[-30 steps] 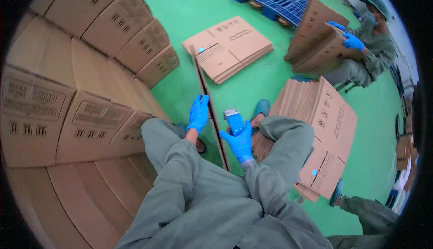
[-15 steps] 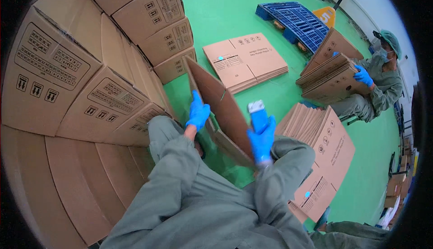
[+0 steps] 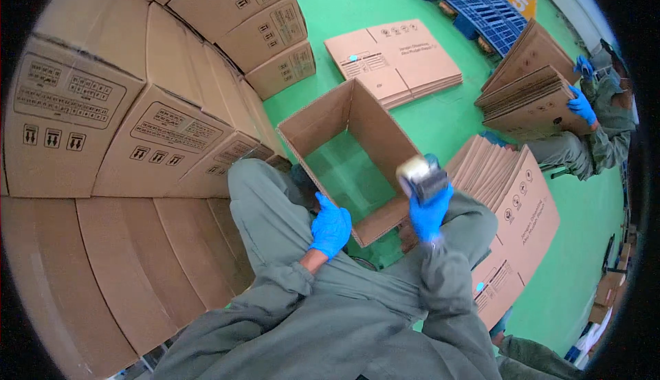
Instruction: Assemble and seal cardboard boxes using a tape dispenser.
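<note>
Between my knees stands a brown cardboard box (image 3: pixel 385 129), unfolded into a four-walled sleeve with the green floor showing through it. My left hand (image 3: pixel 331 227), in a blue glove, grips its near left wall, though some fingers are hidden. In my blue-gloved right hand (image 3: pixel 430 215) is a tape dispenser (image 3: pixel 429 183) with a pale roll of tape, blurred by motion. The dispenser is raised over the right wall of the box, and I cannot tell whether it touches the cardboard.
Stacked closed boxes (image 3: pixel 79 115) wall off my left. Flattened cartons lie in a stack (image 3: pixel 412 60) ahead, and more lean in a pile (image 3: pixel 512 222) by my right knee. At far right a co-worker (image 3: pixel 605 125) handles folded cartons near a blue pallet (image 3: pixel 474 8).
The half-folded carton has been opened out into a rectangular sleeve. My left hand has moved nearer to me along its wall; the right hand with the tape dispenser has shifted right.
</note>
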`<action>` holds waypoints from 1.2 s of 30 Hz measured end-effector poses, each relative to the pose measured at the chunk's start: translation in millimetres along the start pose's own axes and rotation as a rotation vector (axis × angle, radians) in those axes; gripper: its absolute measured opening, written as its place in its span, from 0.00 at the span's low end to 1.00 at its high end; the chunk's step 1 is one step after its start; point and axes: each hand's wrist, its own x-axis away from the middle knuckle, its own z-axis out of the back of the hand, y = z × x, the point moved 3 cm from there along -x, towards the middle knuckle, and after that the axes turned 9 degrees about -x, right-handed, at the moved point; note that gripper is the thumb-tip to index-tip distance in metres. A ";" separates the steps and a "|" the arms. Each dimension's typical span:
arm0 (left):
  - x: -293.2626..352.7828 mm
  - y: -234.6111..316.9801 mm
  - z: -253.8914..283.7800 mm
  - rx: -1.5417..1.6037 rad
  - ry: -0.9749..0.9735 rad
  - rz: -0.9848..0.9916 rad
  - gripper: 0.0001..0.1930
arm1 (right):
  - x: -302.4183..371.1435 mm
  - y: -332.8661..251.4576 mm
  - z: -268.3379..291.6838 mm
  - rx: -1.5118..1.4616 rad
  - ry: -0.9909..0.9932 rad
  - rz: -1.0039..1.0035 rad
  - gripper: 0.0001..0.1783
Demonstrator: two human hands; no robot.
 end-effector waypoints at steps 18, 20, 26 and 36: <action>-148.0 50.6 160.9 -0.213 0.459 -0.268 0.68 | -8.6 139.6 -127.3 0.088 -0.165 -0.417 0.34; -168.1 41.3 156.6 -0.275 0.385 -0.213 0.70 | -14.9 134.8 -127.2 0.078 -0.157 -0.446 0.38; -150.5 26.5 20.6 -0.647 -0.452 -0.307 0.83 | -22.6 113.8 -122.3 -0.072 -0.036 -0.422 0.30; -156.4 29.2 -12.4 -0.498 -0.249 -0.148 0.81 | -166.6 5.9 -53.9 -0.055 -0.053 0.046 0.38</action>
